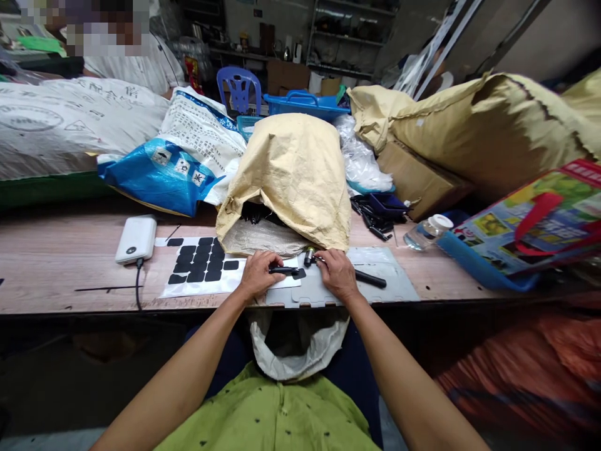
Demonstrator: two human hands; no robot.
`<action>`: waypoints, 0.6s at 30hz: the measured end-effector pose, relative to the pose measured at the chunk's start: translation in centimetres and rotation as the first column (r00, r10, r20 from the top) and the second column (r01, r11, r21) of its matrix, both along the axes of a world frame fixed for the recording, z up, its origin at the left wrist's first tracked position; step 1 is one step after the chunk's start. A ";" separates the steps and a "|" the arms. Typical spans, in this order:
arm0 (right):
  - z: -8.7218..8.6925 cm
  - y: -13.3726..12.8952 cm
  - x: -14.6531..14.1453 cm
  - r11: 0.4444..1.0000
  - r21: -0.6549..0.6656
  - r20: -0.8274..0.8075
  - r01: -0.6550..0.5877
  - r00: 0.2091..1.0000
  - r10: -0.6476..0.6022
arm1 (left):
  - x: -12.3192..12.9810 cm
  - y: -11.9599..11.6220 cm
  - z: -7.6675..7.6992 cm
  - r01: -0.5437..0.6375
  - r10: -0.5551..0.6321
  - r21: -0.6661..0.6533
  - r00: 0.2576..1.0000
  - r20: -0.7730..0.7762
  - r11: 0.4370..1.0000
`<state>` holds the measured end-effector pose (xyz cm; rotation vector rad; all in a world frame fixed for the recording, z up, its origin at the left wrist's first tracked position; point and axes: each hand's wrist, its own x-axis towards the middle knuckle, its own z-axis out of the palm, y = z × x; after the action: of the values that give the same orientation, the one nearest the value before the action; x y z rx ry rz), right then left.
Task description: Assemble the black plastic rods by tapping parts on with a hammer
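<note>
slim black piece [283, 270]: sideways, left hand [260, 272] | black-handled hammer [370, 279]: slanted, right hand [339, 273], over grey sheet [399, 289]

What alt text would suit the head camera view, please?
At a wooden bench, a person's left hand holds a slim black piece, the right hand what looks like a hammer. A yellow sack opens toward them; a white sheet with black squares lies left.
</note>
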<state>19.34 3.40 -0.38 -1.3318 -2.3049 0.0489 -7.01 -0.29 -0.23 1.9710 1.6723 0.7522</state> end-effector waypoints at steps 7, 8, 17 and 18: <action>0.1 0.0 -0.2 0.999 -0.001 0.011 0.032 0.999 -0.032 | 0.1 -1.5 1.9 0.077 -0.077 0.007 0.977 0.197 0.997; 0.2 0.0 -0.2 0.999 -0.003 0.011 0.033 0.999 -0.033 | 0.4 -2.5 2.4 0.145 -0.138 -0.011 0.956 0.259 0.989; 0.2 0.0 -0.1 0.999 0.002 0.005 0.032 0.999 -0.032 | 5.8 -12.0 -1.8 0.224 -0.328 -0.493 0.935 -0.135 0.841; 0.2 0.0 -0.1 1.000 0.002 0.006 0.032 0.999 -0.032 | 6.3 -12.1 -2.7 0.117 -0.269 -0.526 0.938 -0.220 0.842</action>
<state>19.20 3.43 -0.23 -1.3688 -2.2878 0.0321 -0.75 -12.42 -2.96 1.8742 1.5770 -0.0673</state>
